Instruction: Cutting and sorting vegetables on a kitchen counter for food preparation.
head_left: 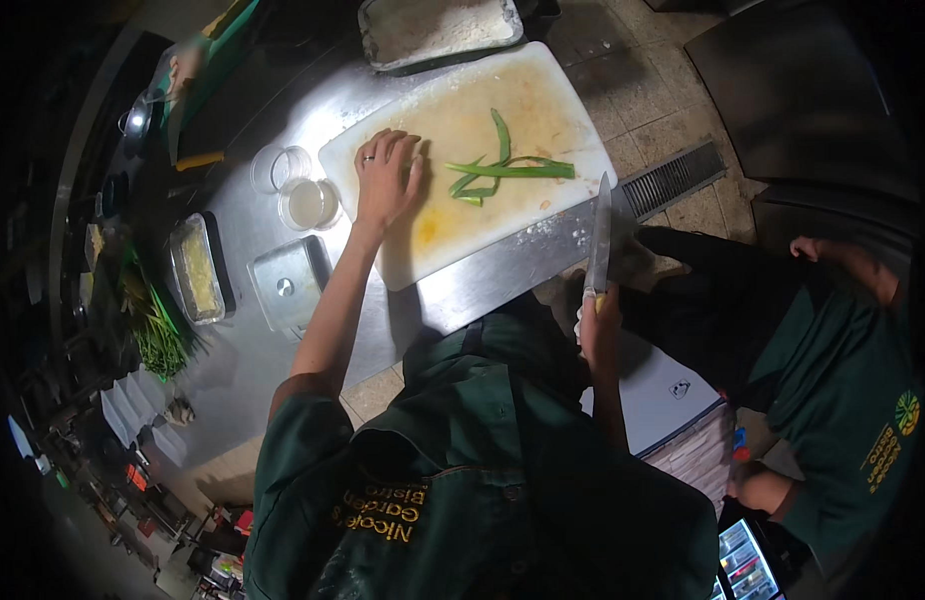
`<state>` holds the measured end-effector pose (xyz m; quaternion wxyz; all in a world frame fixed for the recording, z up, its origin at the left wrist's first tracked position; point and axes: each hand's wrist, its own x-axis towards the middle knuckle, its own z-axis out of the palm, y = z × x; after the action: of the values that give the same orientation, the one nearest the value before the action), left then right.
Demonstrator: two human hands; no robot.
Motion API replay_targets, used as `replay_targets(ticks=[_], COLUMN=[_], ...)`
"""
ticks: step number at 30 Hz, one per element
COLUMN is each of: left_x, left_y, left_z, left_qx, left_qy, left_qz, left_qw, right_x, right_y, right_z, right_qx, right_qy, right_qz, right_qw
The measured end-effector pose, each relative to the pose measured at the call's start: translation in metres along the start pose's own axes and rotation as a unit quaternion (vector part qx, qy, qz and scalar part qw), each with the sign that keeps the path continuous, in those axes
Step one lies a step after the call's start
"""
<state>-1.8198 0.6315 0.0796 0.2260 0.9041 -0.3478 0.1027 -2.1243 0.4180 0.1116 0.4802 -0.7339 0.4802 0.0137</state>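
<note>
My left hand [387,172] rests on the left part of a white plastic cutting board [500,232], fingers bent and thumb apart, with a ring on one finger. No object shows clearly in it. To its right lie several long green leaves [511,171], leek or spring onion by their look, crossed over one another. Beyond the board's near right corner, my right hand [600,319] grips a kitchen knife [599,232] by its yellow handle, together with a white cloth [580,315]. The blade points away from me, its tip close to the board's edge.
The steel table [372,330] holds clear plastic cups [306,204], a lidded metal container [288,285], a tray of yellowish food [198,270] and green stalks [156,337]. A flour-filled tray [440,34] stands behind the board. A co-worker [830,352] is close on my right.
</note>
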Motion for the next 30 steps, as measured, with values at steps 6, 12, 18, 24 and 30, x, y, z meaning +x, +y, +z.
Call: replay_targets(ticks=[6, 12, 18, 24, 30], left_x=[0.030, 0.015, -0.083, -0.120, -0.111], left_y=[0.069, 0.068, 0.051, 0.037, 0.049], left_z=[0.002, -0.051, -0.111, -0.082, -0.057], left_qx=[-0.023, -0.063, 0.046, 0.098, 0.099], left_qy=[-0.196, -0.086, -0.053, -0.079, -0.051], left_qz=[0.084, 0.013, -0.157, -0.127, -0.215], left_qw=[0.977, 0.994, 0.985, 0.984, 0.970], right_x=[0.022, 0.035, 0.072, 0.118, 0.107], right_y=[-0.001, -0.020, -0.036, -0.079, -0.103], right_z=[-0.021, -0.044, -0.011, 0.006, 0.012], right_qx=[-0.042, -0.130, -0.287, -0.375, -0.410], right_qy=[-0.035, -0.101, -0.249, -0.231, -0.175], right_qz=[-0.101, -0.152, -0.407, -0.440, -0.534], right_qw=[0.993, 0.975, 0.830, 0.783, 0.718])
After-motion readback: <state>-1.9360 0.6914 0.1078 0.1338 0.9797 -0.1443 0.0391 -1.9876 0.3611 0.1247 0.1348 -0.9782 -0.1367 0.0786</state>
